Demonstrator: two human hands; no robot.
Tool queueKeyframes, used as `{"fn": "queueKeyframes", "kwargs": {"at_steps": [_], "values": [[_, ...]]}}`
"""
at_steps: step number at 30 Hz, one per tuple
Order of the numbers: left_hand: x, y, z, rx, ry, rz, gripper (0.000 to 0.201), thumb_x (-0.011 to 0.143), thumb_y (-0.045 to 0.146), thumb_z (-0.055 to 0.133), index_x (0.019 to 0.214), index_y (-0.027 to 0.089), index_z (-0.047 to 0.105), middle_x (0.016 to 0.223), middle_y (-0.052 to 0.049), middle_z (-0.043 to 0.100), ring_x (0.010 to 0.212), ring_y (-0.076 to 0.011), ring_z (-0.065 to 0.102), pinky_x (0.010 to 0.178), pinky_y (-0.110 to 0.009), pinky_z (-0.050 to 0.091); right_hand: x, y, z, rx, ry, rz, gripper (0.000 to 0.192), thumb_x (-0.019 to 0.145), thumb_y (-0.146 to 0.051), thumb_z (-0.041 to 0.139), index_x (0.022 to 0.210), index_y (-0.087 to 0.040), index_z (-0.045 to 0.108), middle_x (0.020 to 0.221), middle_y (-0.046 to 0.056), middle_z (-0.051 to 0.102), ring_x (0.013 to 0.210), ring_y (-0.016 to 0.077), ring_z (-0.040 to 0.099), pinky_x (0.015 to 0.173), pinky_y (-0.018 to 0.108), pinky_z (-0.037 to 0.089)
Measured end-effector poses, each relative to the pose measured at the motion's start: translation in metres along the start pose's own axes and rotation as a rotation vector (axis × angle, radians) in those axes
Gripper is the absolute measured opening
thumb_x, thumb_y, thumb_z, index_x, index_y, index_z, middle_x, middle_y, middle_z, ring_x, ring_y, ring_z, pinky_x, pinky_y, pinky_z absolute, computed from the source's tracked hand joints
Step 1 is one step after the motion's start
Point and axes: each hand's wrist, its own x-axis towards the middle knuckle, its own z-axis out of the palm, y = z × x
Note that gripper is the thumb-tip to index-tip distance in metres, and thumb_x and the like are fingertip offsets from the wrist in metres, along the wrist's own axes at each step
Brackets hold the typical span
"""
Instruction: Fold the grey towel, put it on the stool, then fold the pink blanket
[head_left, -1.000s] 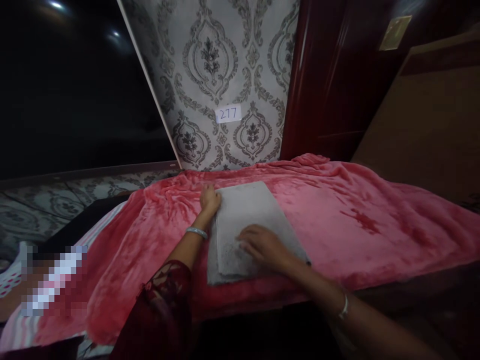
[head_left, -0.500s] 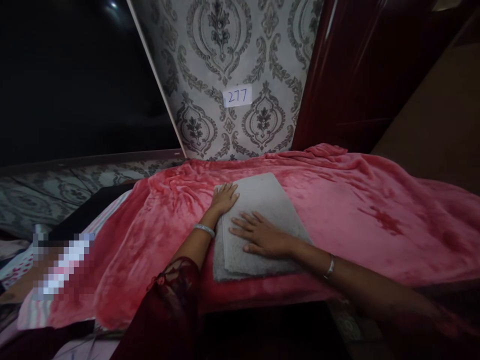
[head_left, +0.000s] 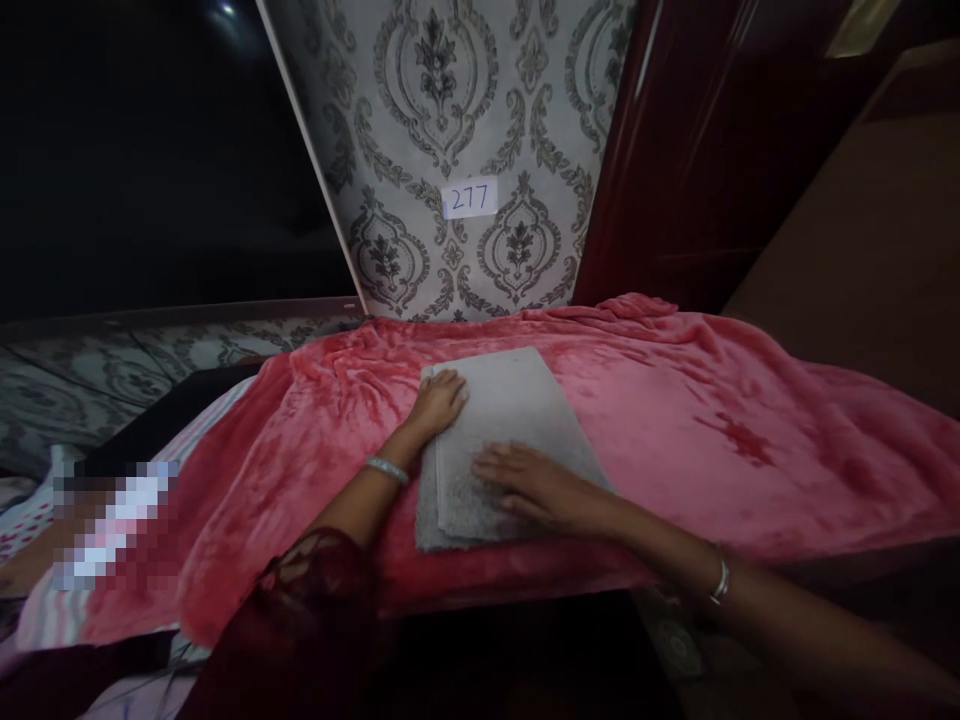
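A folded grey cloth, perhaps a towel or small mat [head_left: 517,400], lies flat on a pink plush blanket [head_left: 637,410]. My left hand [head_left: 441,402] rests on its far left edge, fingers stretched forward. Over the nearer middle of the grey cloth is my right hand [head_left: 536,487], palm down and fingers out, a little blurred. Neither hand grasps anything. The cloth's layers show along its left and near edges, the lower one sticking out slightly.
Behind the blanket stands a patterned wall with a paper label [head_left: 469,197] reading 277. A large dark screen [head_left: 165,150] is at the left, a dark red glossy panel [head_left: 675,150] at the right. Striped fabric [head_left: 56,600] shows at the near left.
My right hand has slid slightly toward me over the grey cloth, its fingers closer together. My left hand stays at the left edge. The whole view has shifted a little.
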Motion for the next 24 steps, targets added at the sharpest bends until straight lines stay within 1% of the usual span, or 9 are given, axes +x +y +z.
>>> {"fn": "queueKeyframes", "kwargs": {"at_steps": [2,3,5,7,9,12,16,21,24], "values": [[-0.041,0.015,-0.004,-0.066,0.057,0.173,0.034,0.096,0.024,0.049,0.123,0.020,0.069,0.131,-0.013,0.068,0.126,-0.0256,0.060,0.112,-0.044,0.042,0.000,0.016,-0.008,-0.046,0.062,0.046,0.048,0.106,-0.033,0.041,0.153,-0.024,0.047,0.158,0.010,0.044,0.151,0.0246,0.032,0.123,0.052,0.027],[-0.065,0.024,-0.005,-0.109,0.052,0.274,0.033,0.097,0.024,0.046,0.120,0.021,0.070,0.119,-0.011,0.072,0.115,-0.0238,0.065,0.106,-0.041,0.048,0.000,0.023,-0.009,-0.060,0.072,0.051,0.048,0.106,-0.031,0.040,0.153,-0.024,0.047,0.158,0.009,0.044,0.150,0.0248,0.032,0.123,0.052,0.027],[-0.114,0.039,-0.005,-0.141,0.005,0.472,0.032,0.098,0.025,0.044,0.117,0.024,0.070,0.112,-0.008,0.074,0.106,-0.0216,0.067,0.098,-0.038,0.053,0.001,0.031,-0.007,-0.069,0.045,0.016,0.049,0.106,-0.029,0.040,0.154,-0.026,0.045,0.159,0.007,0.043,0.151,0.0235,0.030,0.124,0.050,0.027],[-0.156,0.051,-0.001,-0.088,-0.009,0.555,0.033,0.097,0.024,0.047,0.122,0.026,0.068,0.121,-0.008,0.071,0.117,-0.0227,0.064,0.106,-0.040,0.050,0.003,0.032,0.000,-0.070,-0.019,-0.046,0.050,0.105,-0.028,0.042,0.155,-0.029,0.043,0.160,0.005,0.040,0.153,0.0218,0.025,0.125,0.050,0.024],[-0.183,0.057,0.007,-0.012,-0.003,0.564,0.045,0.093,0.023,0.054,0.138,0.026,0.058,0.141,-0.009,0.063,0.135,-0.0255,0.054,0.115,-0.045,0.043,0.009,0.030,0.006,-0.073,-0.080,-0.099,0.051,0.105,-0.034,0.046,0.156,-0.032,0.041,0.162,0.004,0.037,0.154,0.0226,0.022,0.125,0.052,0.019],[-0.200,0.058,0.025,0.072,0.041,0.510,0.066,0.090,0.019,0.059,0.153,0.027,0.042,0.160,-0.007,0.043,0.151,-0.0277,0.033,0.122,-0.053,0.035,0.024,0.032,0.009,-0.092,-0.149,-0.156,0.057,0.103,-0.045,0.052,0.157,-0.034,0.037,0.164,0.005,0.032,0.155,0.0242,0.017,0.125,0.056,0.012],[-0.202,0.057,0.042,0.075,0.125,0.464,0.068,0.089,0.016,0.057,0.154,0.028,0.040,0.161,-0.006,0.040,0.153,-0.0269,0.031,0.120,-0.053,0.039,0.061,0.060,-0.003,-0.178,-0.214,-0.183,0.058,0.104,-0.048,0.048,0.158,-0.035,0.033,0.167,0.002,0.025,0.157,0.0242,0.011,0.125,0.056,0.005],[-0.202,0.056,0.048,0.052,0.178,0.466,0.078,0.083,0.011,0.055,0.157,0.030,0.037,0.160,-0.004,0.042,0.151,-0.0258,0.034,0.118,-0.052,0.042,0.124,0.112,-0.027,-0.285,-0.166,0.017,0.060,0.105,-0.050,0.043,0.160,-0.031,0.031,0.169,0.004,0.017,0.156,0.0304,0.011,0.124,0.058,0.006],[-0.203,0.053,0.051,0.095,0.181,0.479,0.079,0.078,0.010,0.055,0.154,0.028,0.041,0.161,-0.003,0.039,0.152,-0.0264,0.032,0.117,-0.052,0.043,0.155,0.137,-0.037,-0.300,-0.140,0.145,0.060,0.105,-0.049,0.041,0.161,-0.028,0.031,0.169,0.005,0.018,0.155,0.0317,0.014,0.124,0.054,0.009]]}}
